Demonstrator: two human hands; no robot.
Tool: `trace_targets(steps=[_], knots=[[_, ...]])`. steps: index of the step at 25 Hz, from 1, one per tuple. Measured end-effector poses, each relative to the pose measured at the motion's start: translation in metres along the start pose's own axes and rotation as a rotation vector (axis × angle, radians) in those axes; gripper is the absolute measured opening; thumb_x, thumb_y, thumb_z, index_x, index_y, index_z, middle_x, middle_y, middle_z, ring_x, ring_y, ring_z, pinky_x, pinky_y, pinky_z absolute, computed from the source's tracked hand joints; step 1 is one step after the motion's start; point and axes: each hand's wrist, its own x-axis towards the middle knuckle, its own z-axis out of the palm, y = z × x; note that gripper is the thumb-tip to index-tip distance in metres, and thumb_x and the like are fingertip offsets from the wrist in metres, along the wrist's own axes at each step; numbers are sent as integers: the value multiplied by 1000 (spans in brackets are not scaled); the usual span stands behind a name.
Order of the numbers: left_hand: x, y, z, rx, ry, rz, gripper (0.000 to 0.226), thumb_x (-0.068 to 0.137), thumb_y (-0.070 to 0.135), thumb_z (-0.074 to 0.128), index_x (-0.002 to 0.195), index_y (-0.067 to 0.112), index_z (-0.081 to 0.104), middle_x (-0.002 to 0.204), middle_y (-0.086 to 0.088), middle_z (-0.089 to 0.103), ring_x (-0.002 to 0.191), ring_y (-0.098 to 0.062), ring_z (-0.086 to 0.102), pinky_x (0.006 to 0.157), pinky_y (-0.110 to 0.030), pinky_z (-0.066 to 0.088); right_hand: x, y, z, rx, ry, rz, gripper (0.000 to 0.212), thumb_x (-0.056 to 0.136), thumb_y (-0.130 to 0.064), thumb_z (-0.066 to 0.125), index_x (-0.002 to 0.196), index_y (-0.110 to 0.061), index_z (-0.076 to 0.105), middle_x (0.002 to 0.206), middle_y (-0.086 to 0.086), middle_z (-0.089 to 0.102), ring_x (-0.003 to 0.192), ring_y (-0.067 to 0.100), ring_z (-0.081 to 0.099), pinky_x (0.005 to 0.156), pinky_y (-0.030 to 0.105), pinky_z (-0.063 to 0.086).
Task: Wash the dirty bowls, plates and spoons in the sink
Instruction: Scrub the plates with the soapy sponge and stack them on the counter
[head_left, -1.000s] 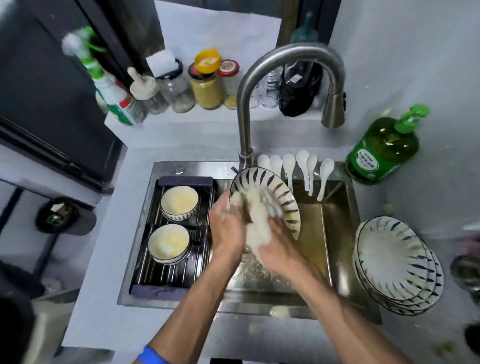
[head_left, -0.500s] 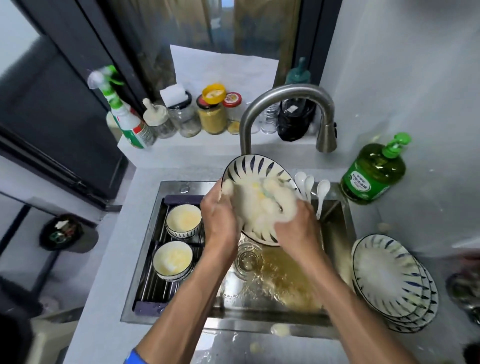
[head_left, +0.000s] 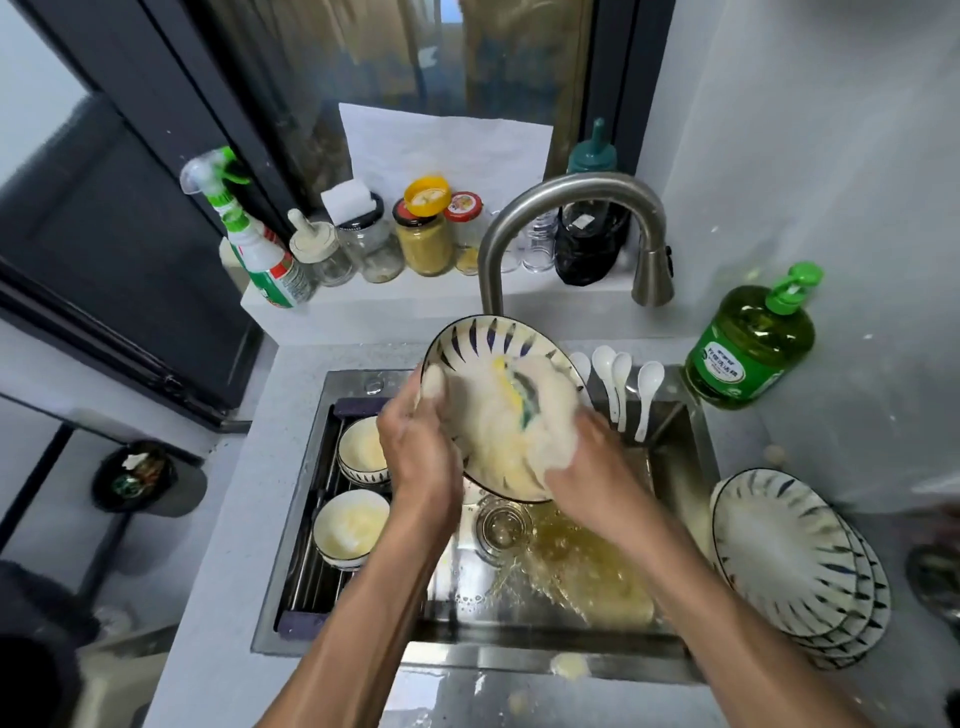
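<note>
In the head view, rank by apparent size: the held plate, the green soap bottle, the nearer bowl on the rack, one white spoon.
1. held plate
2. green soap bottle
3. nearer bowl
4. white spoon

The plate is nearer the camera, so its lead is exaggerated.

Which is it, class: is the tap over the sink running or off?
Off, it seems: no stream falls from the tap's spout, though yellowish water lies in the sink below.

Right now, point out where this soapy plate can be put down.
Free: sink floor right of the drain, and counter left of the sink. Crowded: rack with two bowls, spoons at the back, plate stack on the right.
</note>
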Motion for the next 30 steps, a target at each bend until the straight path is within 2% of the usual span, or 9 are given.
trace_targets(steps=[3, 6, 8, 12, 16, 19, 21, 25, 30], knots=[[-4, -2, 6, -28, -25, 31, 20, 100, 9, 52, 91, 10, 70, 76, 1, 70, 74, -15, 65, 74, -32, 53, -4, -9, -2, 21, 44, -18, 38, 87, -2, 58, 125, -2, 56, 120, 3, 54, 114, 24, 53, 95, 26, 42], [-3, -4, 1, -54, -11, 40, 26, 98, 4, 52, 82, 16, 69, 71, 4, 68, 72, -15, 63, 62, -25, 52, -3, -22, -1, -90, 19, -54, 36, 88, -9, 48, 123, -13, 54, 134, 6, 48, 115, 24, 49, 95, 8, 38], [-8, -6, 1, -40, -31, 41, 27, 95, 6, 53, 78, 18, 69, 69, 5, 68, 72, -16, 62, 66, -28, 51, -1, -21, -1, -92, 39, -161, 27, 84, -15, 41, 108, -19, 53, 124, 3, 51, 113, 24, 50, 98, 20, 42], [-4, 3, -5, -87, 28, 48, 24, 101, 6, 47, 108, 4, 70, 86, -3, 72, 83, -19, 65, 79, -35, 53, -5, -24, 3, -130, 43, -98, 32, 84, -12, 47, 114, -19, 56, 124, -1, 53, 108, 19, 52, 84, 13, 44], [-8, -2, -7, -51, 20, 6, 20, 98, 18, 57, 91, 13, 75, 73, 1, 69, 65, -20, 60, 60, -31, 50, -9, -33, 4, -74, 117, -25, 33, 82, -10, 54, 115, -15, 57, 120, 5, 58, 114, 25, 54, 93, 29, 47], [-11, 6, -9, -38, 20, 35, 29, 96, 22, 59, 106, -2, 71, 88, -6, 70, 74, -14, 66, 72, -32, 56, -10, -44, 1, -42, 82, -100, 37, 82, 0, 59, 118, -9, 61, 128, 7, 53, 118, 18, 44, 94, 22, 40], [-9, 4, -9, -52, 17, 14, 26, 102, 13, 52, 114, -6, 66, 92, -9, 68, 70, -5, 67, 64, -22, 55, -3, -41, 1, -13, 108, -131, 35, 78, -2, 56, 111, -12, 65, 119, 5, 61, 113, 21, 53, 92, 27, 46], [0, 12, -15, -65, 42, 74, 41, 96, 23, 57, 128, 0, 63, 123, -22, 68, 114, -33, 66, 94, -44, 53, -8, -42, 2, -41, -10, 64, 50, 86, -3, 62, 134, -6, 50, 139, 8, 48, 118, 20, 49, 99, 23, 41], [-2, 5, -26, 1, 80, 95, 38, 90, 26, 62, 122, 8, 70, 124, -19, 68, 118, -37, 64, 103, -54, 49, -20, -45, 13, -78, 44, 11, 37, 87, -7, 53, 124, -11, 57, 128, 6, 52, 118, 24, 49, 97, 24, 42]])
